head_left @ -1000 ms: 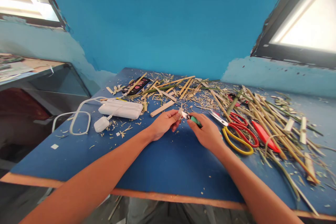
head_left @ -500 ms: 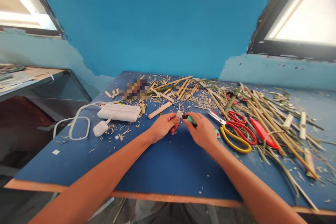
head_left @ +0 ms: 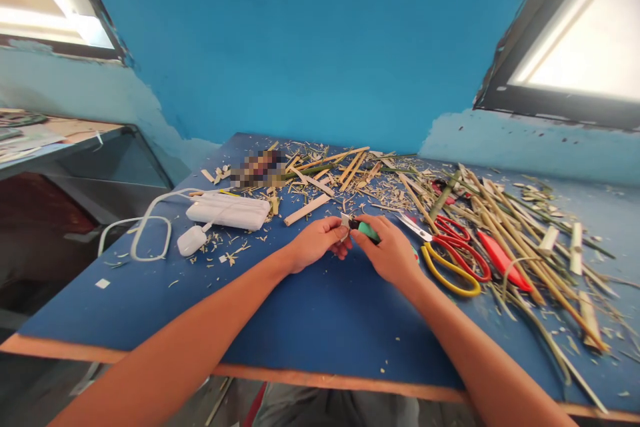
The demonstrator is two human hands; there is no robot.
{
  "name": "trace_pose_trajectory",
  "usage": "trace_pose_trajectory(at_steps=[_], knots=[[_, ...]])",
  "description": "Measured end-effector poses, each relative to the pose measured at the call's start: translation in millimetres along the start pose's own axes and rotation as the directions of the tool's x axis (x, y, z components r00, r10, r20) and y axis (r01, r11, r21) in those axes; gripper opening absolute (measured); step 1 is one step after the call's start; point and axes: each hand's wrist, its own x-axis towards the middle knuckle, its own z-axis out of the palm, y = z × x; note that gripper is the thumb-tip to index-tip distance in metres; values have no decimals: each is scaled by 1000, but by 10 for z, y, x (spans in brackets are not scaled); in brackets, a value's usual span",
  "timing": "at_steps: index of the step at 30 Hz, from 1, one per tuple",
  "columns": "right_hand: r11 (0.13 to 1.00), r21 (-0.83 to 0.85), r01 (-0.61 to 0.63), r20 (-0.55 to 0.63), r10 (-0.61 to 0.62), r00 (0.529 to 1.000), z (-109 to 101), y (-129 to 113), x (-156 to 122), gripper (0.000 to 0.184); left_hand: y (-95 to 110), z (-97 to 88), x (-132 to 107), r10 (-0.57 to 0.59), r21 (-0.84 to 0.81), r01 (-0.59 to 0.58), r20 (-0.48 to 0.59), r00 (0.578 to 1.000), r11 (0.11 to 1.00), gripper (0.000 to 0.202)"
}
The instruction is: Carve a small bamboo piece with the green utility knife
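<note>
My left hand (head_left: 323,240) is closed above the blue table, thumb and fingers pinching a small pale piece (head_left: 345,221) that I cannot make out well. Close beside it, my right hand (head_left: 387,250) wraps round a green-and-black handle (head_left: 368,231), which looks like that of a cutter knife. Its black end points at the left fingertips; whether the blade touches the pale piece cannot be seen. Just right of the right hand lie scissors with red handles (head_left: 463,257) and a yellow-handled pair (head_left: 453,277).
A white power bank (head_left: 230,211) with a looped cable (head_left: 145,223) and a white charger case (head_left: 191,240) lie at left. Bamboo strips (head_left: 520,240) and shavings cover the right and back of the table (head_left: 320,320). A red-handled tool (head_left: 503,260) lies among them.
The left hand's lower fingers have opened out a little beneath the pinch, and the green handle is turned slightly. Both hands stay close together; the view has shifted slightly.
</note>
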Motion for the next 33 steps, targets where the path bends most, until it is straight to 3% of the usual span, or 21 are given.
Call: trace_pose_trajectory(at_steps=[8, 15, 23, 26, 33], knots=[[1000, -13, -23, -16, 23, 1000, 28, -9, -24, 33, 8, -73, 13, 16, 9, -16, 4, 1000, 1000, 26], [1000, -11, 12, -55, -12, 998, 59, -27, -20, 30, 1, -89, 11, -7, -86, 9, 20, 1000, 996, 30], [991, 116, 68, -93, -57, 994, -2, -54, -44, 28, 33, -77, -19, -2, -248, 27, 100, 995, 968, 26], [982, 175, 67, -92, -52, 994, -37, -16, -41, 29, 56, -82, -21, 8, -285, 14, 75, 997, 958, 26], [985, 168, 26, -20, -23, 1000, -71, 45, -16, 31, 61, -120, 5, 28, -206, -20, 37, 999, 978, 30]])
